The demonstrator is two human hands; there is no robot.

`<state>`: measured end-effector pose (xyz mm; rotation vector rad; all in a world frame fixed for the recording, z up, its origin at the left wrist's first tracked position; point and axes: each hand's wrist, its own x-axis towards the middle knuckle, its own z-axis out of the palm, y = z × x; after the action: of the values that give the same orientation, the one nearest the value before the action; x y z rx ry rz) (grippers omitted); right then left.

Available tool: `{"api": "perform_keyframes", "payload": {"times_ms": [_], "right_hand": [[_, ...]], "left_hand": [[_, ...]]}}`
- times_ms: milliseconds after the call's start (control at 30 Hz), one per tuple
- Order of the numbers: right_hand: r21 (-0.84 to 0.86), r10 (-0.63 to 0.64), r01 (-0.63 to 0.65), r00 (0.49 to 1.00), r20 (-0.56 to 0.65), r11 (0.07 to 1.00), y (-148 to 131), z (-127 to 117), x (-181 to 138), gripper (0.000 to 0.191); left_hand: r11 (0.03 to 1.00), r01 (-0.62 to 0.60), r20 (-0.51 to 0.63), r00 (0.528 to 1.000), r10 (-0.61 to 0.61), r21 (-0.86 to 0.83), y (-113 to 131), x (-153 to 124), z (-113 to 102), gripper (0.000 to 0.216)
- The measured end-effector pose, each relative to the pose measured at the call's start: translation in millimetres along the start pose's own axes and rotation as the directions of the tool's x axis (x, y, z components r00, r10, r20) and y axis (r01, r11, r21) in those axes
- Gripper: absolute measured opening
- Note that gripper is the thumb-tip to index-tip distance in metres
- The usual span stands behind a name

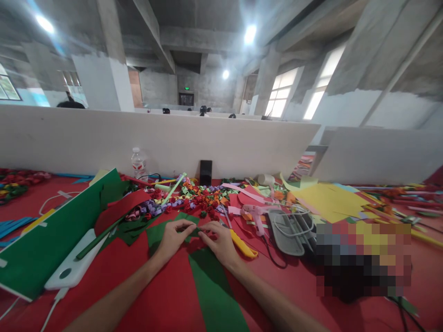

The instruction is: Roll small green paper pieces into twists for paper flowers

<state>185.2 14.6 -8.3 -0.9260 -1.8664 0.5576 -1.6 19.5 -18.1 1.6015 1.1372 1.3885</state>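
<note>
In the head view, both your hands are out over the red tabletop (284, 293), fingertips almost meeting. Your left hand (176, 234) has thumb and index pinched together at the edge of a small green paper piece (196, 231), and your right hand (218, 239) has it from the other side, also a narrow pinch. So the piece sits right between your 2 sets of fingertips, mostly covered, and I can't make out its exact shape.

Under your right hand there's a long green strip (216, 293) running toward you. Just right of that hand is a yellow-handled tool (245, 245), then a pink glue gun (256, 217) beside a grey tray (284, 235). Over on your left, a white device (71, 267) has a rolled green stick (98, 240) lying across it, next to a leaning green board (58, 235). Past your hands: a heap of curled paper bits (183, 200), 1 dark phone (206, 173) propped upright and 1 clear bottle (138, 163), by the white partition (169, 138).
</note>
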Motion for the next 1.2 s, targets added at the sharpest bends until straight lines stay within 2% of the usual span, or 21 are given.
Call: {"api": "perform_keyframes", "payload": {"times_ms": [200, 367, 500, 667, 767, 900, 1200], "right_hand": [[-0.025, -0.012, 0.012, 1.0, 0.005, 1.0, 1.1, 0.2, -0.1, 0.014], [0.036, 0.086, -0.086, 0.996, 0.004, 0.996, -0.1, -1.3, 0.9, 0.015], [0.004, 0.104, -0.104, 0.995, -0.012, 0.995, -2.2, -1.2, 1.7, 0.016], [0.009, 0.104, -0.104, 0.995, -0.001, 0.995, -6.2, -0.4, 1.6, 0.018], [0.059, 0.136, -0.138, 0.99, 0.034, 0.989, -6.1, -0.7, 1.5, 0.019], [0.047, 0.155, -0.156, 0.988, 0.011, 0.987, -2.4, -2.0, 2.0, 0.022], [0.035, 0.158, -0.16, 0.986, 0.061, 0.986, 0.2, -4.9, 5.2, 0.023]], "left_hand": [[0.998, 0.025, -0.001, 1.0, -0.025, -0.05, -0.9, -0.2, 0.7, 0.022], [0.997, 0.018, 0.041, 0.999, -0.015, -0.07, 0.0, -0.6, 1.7, 0.023], [0.999, -0.013, 0.003, 1.0, 0.013, -0.045, 5.7, -2.0, 3.4, 0.022], [1.0, 0.003, -0.019, 1.0, -0.003, -0.022, 9.0, -2.6, 3.7, 0.023], [0.998, 0.02, -0.078, 0.997, -0.024, -0.059, 7.0, -1.1, 2.8, 0.023], [0.996, 0.025, -0.138, 0.99, -0.038, -0.091, 3.2, 2.0, 2.1, 0.024], [0.999, 0.049, 0.054, 0.997, -0.049, -0.002, -7.0, 4.0, -2.4, 0.028]]}}
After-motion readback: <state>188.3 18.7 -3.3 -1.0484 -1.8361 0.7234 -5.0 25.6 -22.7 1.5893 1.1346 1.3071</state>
